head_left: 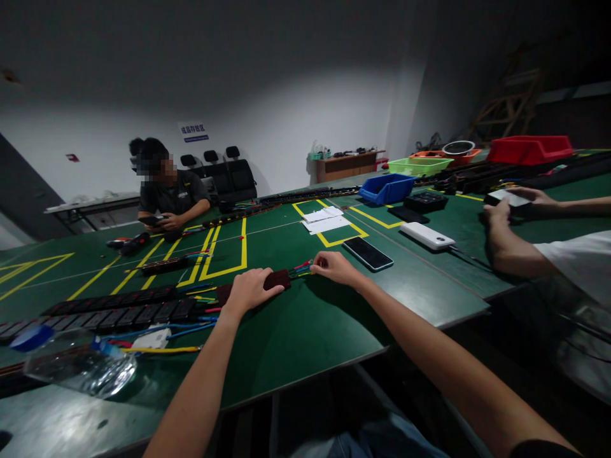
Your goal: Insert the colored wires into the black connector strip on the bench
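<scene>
left hand [248, 289] covering dark block [278, 278], wire ends [302, 266] blurred

Wall sign [194, 131], back wall above the black seats [224, 173]: white plate, blue band, one row of Chinese characters, seemingly 成品存放区, the last ones uncertain; small red plaque [72, 157] on the wall at left: too small to read; white sheets [324, 220] on the table [296, 331]: print not legible.

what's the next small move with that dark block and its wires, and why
Probably draw the coloured wires straight with the right hand: it pinches them just off the dark block, which the left hand pins to the green table, and they look bunched.
</scene>
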The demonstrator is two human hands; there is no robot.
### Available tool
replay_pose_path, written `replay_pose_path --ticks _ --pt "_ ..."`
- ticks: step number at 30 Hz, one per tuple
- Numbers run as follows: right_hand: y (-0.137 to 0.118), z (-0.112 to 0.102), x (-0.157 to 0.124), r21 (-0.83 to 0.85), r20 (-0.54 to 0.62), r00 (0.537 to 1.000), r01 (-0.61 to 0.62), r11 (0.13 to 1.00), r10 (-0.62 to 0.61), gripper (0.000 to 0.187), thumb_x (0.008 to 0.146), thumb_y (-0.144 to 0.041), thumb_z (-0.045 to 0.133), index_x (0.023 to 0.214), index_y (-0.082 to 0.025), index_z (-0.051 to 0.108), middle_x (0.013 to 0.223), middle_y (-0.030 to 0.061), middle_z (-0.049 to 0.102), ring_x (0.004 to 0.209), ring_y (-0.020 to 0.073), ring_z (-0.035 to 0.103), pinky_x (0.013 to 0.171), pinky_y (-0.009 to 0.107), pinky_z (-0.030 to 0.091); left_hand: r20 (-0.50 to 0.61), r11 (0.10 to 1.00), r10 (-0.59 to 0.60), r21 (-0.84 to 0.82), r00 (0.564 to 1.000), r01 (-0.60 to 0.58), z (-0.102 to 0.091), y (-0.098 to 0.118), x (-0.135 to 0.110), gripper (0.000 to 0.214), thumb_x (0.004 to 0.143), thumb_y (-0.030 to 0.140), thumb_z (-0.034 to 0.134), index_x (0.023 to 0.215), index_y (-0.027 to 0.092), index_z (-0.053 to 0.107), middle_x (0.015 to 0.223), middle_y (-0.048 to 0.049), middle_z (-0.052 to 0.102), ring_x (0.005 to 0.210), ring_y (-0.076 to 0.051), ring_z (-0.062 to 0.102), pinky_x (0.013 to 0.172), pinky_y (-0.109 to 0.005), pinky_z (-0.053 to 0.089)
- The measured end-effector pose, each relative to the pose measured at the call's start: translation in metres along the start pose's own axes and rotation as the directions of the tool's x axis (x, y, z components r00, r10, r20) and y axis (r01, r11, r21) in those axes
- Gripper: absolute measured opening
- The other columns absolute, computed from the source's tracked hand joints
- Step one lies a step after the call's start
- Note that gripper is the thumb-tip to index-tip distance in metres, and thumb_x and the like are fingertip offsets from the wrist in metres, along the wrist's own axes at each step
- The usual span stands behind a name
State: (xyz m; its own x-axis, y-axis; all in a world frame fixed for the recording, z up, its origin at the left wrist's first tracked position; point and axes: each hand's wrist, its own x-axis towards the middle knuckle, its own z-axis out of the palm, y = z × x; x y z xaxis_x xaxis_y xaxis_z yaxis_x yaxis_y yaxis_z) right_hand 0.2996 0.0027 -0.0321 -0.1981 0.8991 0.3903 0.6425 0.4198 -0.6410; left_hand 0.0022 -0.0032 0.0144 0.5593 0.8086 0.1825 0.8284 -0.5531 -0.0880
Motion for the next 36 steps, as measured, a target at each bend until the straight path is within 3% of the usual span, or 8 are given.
replay_pose_path --ticks 5,15,25,36 --pt "0.007 0.008 0.001 0.015 0.016 0.999 0.042 0.999 -0.042 0.015 0.087 -0.024 0.067 0.101 -0.019 0.072 0.081 0.0011 0.068 0.071 0.0145 0.059 0.065 0.025 0.041 -0.01 1.0 0.013 -0.005 1.0 -0.013 0.0 -0.001 0.0 0.056 0.093 0.071 0.048 0.114 0.022 0.065 0.102 -0.0077 0.072 0.09 -0.025 0.067 0.066 -0.03 0.044" --pt "0.009 0.011 0.003 -0.07 0.117 0.99 0.089 0.994 -0.08 0.032 0.094 -0.014 0.055 0.115 -0.025 0.077 0.102 0.0065 0.067 0.085 0.0176 0.059 0.081 0.029 0.044 -0.026 1.0 0.006 0.0 1.0 -0.006 0.004 -0.003 0.001 0.056 0.093 0.072 0.048 0.115 0.023 0.064 0.105 -0.0085 0.073 0.091 -0.025 0.068 0.067 -0.029 0.044" --pt "0.014 0.019 0.005 -0.16 0.116 0.992 0.062 0.985 -0.043 0.037 0.098 -0.013 0.05 0.117 -0.027 0.078 0.093 0.0054 0.054 0.081 0.017 0.054 0.077 0.027 0.042 0.003 1.0 -0.007 -0.002 1.0 0.007 0.0 0.001 -0.001 0.059 0.093 0.073 0.047 0.119 0.023 0.064 0.107 -0.0087 0.072 0.094 -0.026 0.068 0.067 -0.03 0.045" --pt "0.006 0.019 0.001 -0.153 0.082 0.996 0.058 0.987 -0.046 0.035 0.098 -0.013 0.049 0.114 -0.026 0.077 0.096 0.0052 0.056 0.084 0.0163 0.056 0.077 0.026 0.042 0.003 1.0 -0.02 -0.015 1.0 0.02 -0.001 0.001 -0.002 0.057 0.093 0.072 0.048 0.115 0.023 0.066 0.107 -0.0089 0.073 0.096 -0.027 0.068 0.072 -0.031 0.046"
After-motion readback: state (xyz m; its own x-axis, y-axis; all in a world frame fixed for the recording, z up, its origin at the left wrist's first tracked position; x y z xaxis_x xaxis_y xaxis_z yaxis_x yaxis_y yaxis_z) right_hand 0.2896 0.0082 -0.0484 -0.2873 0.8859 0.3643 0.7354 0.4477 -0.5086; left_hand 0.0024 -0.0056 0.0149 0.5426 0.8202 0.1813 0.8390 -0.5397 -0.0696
